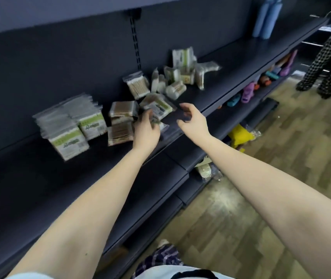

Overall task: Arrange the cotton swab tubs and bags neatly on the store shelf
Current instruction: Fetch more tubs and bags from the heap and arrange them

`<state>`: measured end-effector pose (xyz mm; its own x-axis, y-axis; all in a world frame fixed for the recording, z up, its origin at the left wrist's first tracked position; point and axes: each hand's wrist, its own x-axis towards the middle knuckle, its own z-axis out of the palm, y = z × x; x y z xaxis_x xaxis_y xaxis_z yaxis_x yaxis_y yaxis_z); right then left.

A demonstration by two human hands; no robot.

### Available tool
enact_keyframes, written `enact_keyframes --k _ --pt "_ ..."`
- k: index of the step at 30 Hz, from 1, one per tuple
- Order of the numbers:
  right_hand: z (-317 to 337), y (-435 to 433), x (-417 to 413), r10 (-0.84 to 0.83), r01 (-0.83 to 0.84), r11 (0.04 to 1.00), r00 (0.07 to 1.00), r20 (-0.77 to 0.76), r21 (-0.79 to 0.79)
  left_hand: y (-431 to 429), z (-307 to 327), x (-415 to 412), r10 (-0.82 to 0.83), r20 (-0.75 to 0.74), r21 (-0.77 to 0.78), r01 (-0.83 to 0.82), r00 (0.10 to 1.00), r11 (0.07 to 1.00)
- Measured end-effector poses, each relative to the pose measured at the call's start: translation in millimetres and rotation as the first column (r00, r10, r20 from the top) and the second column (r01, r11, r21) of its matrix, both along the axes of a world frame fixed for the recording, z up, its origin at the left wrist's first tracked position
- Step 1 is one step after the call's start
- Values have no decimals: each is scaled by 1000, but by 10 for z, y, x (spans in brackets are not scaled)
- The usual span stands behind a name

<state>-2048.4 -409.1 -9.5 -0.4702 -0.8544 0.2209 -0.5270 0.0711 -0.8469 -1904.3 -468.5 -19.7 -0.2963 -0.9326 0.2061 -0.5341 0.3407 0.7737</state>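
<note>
Plastic swab bags (156,106), flat dark shelf (231,63)

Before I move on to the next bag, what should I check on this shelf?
1. Grip of the left hand on the green-label bag: fingers curled on it, ok.
2. The right hand free: open, holding nothing, ok.
3. The left stack tidy: bags stand in rows, ok.
4. The back pile sorted: bags and tubs lie tumbled, not ok.
5. The brown-stick bags squared up: blurred, cannot tell.
6. Bare shelf available for placing: ok.
</note>
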Motion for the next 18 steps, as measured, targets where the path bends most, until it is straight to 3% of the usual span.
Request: enact_keyframes --k 7,10,12,15,18 --pt "-87 -341 -448 -49 49 999 999 4 0 -606 -28 -435 2 235 -118 26 972 993" --pt "-58 -593 -593 -31 31 1000 999 -19 -6 -891 -48 -546 0 338 -65 23 941 998" --pt "-36 -803 -637 -18 18 1000 1000 -21 6 -1031 -37 -583 -45 304 9 44 951 999" --pt "-50 -1079 -626 48 -45 993 999 -26 111 -1162 48 -624 -121 253 39 115 960 993" --pt "-105 -1245 -602 185 -162 947 981 -60 278 -1282 138 -663 -180 345 64 168 921 984"
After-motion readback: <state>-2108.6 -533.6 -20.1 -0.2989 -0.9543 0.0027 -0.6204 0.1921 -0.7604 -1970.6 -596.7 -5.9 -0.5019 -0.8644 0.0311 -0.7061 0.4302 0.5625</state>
